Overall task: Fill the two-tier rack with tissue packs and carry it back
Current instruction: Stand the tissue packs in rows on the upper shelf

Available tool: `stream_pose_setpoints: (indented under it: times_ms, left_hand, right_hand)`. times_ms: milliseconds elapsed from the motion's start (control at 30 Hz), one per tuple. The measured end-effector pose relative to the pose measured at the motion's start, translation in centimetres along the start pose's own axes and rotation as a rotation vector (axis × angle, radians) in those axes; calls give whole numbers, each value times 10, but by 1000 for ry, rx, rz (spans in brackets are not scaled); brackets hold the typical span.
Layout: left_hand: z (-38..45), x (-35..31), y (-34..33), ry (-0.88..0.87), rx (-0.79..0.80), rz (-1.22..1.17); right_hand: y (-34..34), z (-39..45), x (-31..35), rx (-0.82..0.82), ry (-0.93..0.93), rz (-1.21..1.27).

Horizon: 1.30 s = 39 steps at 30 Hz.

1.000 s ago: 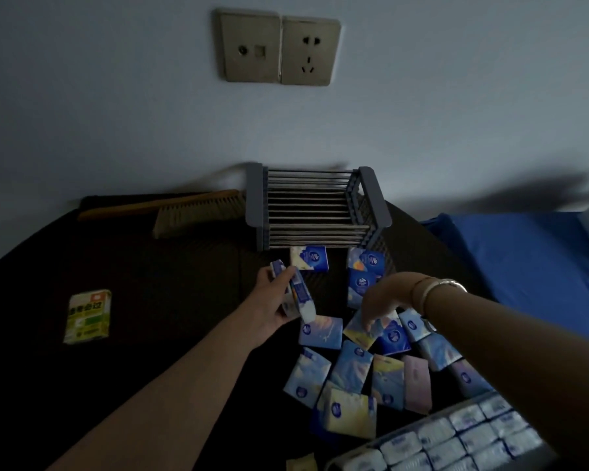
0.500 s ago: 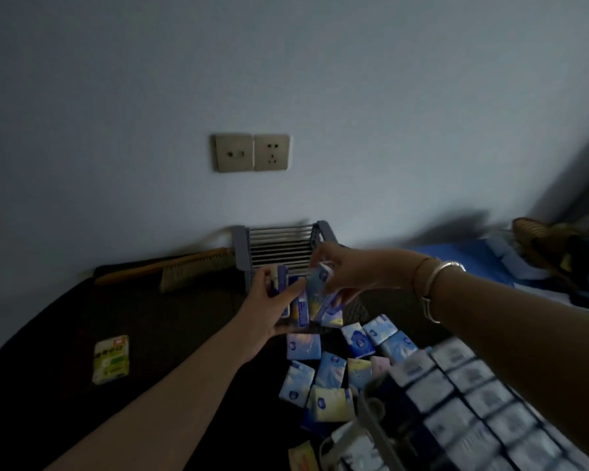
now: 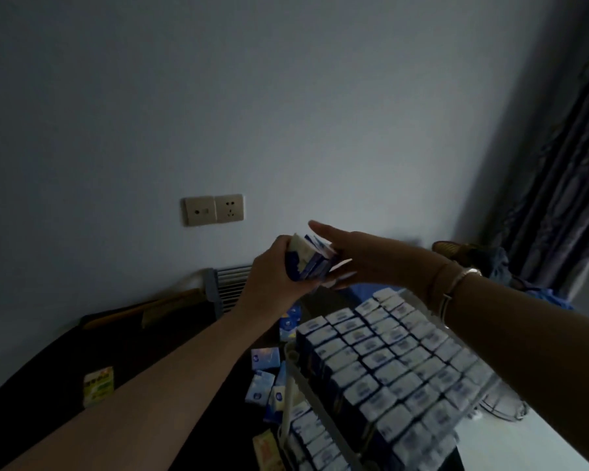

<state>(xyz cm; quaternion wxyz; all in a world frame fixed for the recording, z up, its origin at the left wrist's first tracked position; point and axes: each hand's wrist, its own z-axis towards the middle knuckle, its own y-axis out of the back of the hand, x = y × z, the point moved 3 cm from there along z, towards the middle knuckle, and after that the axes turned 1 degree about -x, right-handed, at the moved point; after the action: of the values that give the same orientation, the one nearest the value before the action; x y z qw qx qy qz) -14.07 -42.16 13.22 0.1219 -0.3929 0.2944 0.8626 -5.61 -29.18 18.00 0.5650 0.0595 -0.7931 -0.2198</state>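
Nearest, lower right: two-tier rack (image 3: 291, 399) with its top tier packed with upright tissue packs (image 3: 388, 365) in rows, more rows on the tier beneath. Just left of it, loose packs (image 3: 265, 358) scattered on the dark tabletop (image 3: 143, 348); a green-yellow pack (image 3: 98, 385) well apart at left. Above, left hand (image 3: 272, 280) curled round a bundle of packs (image 3: 308, 261); right hand (image 3: 351, 263), fingers straight, flat against the bundle's other side. Behind, grey slatted rack (image 3: 227, 287), brush (image 3: 164, 305), wall sockets (image 3: 213, 209).
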Motion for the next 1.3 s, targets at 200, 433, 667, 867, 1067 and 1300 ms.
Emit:
stream_pose_setpoints:
  times_ms: [200,433,667,867,1067,1300]
  left_hand:
    - [5,-55,-67,-141,20,132]
    - [16,-74,-187,116,305,70]
    - [14,-28,-203,350,329,446]
    - [-2,-10,-208,341,362,698]
    - [-7,-11,-207,323,277,743]
    - [-5,-13,-210,320,338,826]
  right_hand:
    - [60,-41,-30,-56,10,-58]
    - [155,-66,-111,-152,-12,5]
    - [191,-25,-159,-117,180,-596]
    - [162,20,-181,38,305,-776]
    - [153,41,-193,127,241,-609]
    - [144,35,-198,78,283,-1085]
